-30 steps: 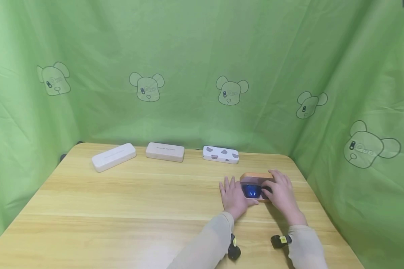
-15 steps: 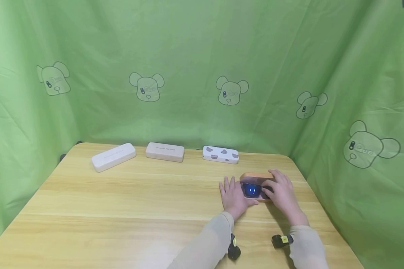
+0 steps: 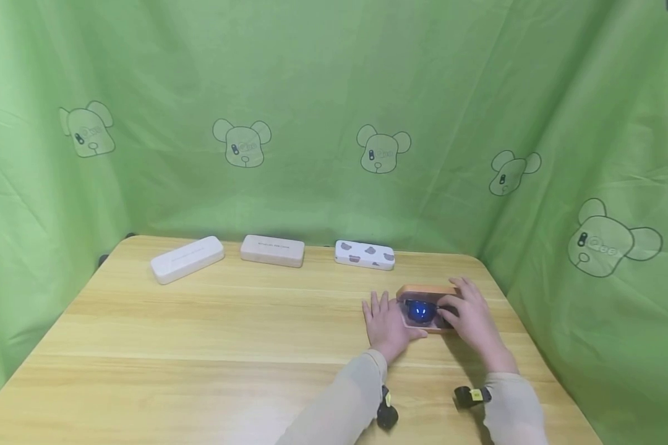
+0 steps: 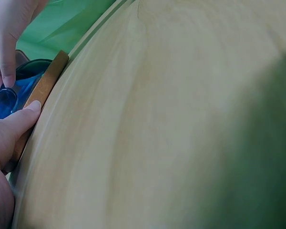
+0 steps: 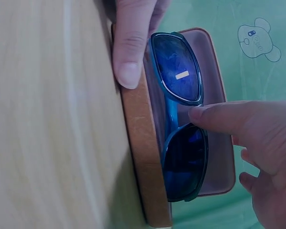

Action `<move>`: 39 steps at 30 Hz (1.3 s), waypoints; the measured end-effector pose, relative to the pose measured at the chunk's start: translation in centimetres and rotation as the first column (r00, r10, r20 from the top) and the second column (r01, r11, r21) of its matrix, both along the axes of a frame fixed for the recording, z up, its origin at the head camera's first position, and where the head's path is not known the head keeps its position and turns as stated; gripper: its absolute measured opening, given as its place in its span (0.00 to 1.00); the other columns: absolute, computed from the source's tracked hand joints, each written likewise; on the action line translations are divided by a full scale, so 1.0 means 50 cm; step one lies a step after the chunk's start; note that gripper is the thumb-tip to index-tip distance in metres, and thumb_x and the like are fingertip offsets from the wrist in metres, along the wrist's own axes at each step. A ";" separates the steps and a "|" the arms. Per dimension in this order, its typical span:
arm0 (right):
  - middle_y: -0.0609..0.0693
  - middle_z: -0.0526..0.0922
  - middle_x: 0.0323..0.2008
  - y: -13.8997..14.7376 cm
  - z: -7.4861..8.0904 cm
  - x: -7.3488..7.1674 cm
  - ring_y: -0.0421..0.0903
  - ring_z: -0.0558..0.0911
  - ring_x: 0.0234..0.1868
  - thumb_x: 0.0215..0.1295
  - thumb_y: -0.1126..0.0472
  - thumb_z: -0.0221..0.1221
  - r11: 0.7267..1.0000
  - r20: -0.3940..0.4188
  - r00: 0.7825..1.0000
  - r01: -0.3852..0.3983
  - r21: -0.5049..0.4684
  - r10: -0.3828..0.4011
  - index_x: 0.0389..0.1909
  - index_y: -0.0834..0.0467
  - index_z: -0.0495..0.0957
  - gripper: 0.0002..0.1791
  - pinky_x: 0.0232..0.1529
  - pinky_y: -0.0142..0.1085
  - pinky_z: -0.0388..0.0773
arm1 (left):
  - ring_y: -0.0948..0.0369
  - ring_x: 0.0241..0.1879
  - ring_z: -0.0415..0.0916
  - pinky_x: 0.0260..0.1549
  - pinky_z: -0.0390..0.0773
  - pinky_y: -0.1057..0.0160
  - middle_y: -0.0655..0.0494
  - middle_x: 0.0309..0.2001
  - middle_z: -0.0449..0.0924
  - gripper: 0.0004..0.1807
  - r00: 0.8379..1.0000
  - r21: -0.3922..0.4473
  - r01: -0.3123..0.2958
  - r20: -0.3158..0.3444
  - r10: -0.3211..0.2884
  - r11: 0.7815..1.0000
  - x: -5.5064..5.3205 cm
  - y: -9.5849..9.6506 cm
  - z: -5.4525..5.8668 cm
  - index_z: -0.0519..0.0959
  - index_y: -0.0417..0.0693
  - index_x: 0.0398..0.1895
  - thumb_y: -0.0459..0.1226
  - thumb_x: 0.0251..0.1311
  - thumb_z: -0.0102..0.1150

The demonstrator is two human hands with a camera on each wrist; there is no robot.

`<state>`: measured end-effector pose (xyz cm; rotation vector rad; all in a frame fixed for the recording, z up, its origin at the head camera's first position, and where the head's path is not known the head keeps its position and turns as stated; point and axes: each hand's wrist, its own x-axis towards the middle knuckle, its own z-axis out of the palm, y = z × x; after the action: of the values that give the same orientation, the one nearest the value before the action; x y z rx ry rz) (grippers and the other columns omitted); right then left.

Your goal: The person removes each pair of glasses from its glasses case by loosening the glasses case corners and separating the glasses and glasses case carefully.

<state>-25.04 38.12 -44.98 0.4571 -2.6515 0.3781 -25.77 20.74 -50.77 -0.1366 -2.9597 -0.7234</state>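
An orange-brown glasses case lies open on the right side of the table, its lid raised at the back. Sunglasses with blue mirrored lenses are at its opening, partly within it. My right hand pinches them at the bridge between thumb and index finger. At the case's left end is my left hand, its thumb pressed along the front wall. Its other fingers are straight and spread, pointing toward the back. The glasses' temples are mostly hidden.
Along the table's back edge lie a whitish case, a beige case and a white case with dark bear-like patches. Green curtains with bear-head prints stand behind and beside the wooden table.
The sunglasses have shifted slightly right and toward the back, along with my right hand. My left hand stays in place at the case.
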 end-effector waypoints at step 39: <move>0.70 0.71 0.60 0.010 0.060 0.039 0.74 0.59 0.67 0.46 0.68 0.71 0.999 -0.072 0.997 -0.038 0.001 0.038 0.31 0.60 0.84 0.09 0.66 0.70 0.53 | 0.51 0.78 0.46 0.77 0.45 0.47 0.55 0.75 0.58 0.60 1.000 0.035 0.004 -0.011 -0.003 0.999 0.000 -0.002 -0.005 0.65 0.51 0.70 0.75 0.33 0.62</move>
<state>-23.10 38.61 -41.98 0.5116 -2.5760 0.3659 -25.75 20.62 -51.05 -0.1430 -2.9353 -0.7716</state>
